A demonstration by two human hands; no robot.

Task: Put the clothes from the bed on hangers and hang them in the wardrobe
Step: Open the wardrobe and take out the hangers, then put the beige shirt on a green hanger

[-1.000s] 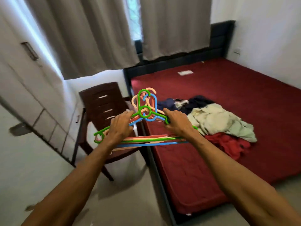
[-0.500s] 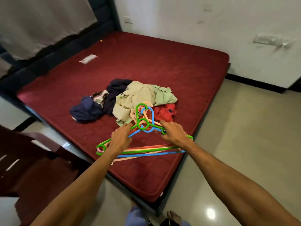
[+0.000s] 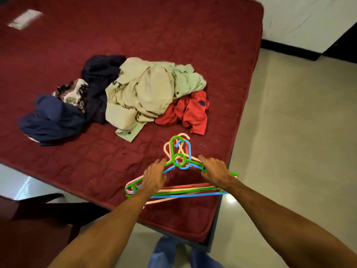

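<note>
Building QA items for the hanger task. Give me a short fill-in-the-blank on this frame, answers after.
The left hand and right hand grip one bundle of hangers, whose topmost hanger is ____.
The red garment lies at the ____ end of the clothes pile, as the person sees it.
The pile lies on the bed; ____ of the clothes is on a hanger.
Missing: green; right; none.

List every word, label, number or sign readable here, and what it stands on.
No text can be read.
Dark emblem on the red shirt: too blurred to read.
Pale flat item on the bed: blurred, no writing made out.
</note>
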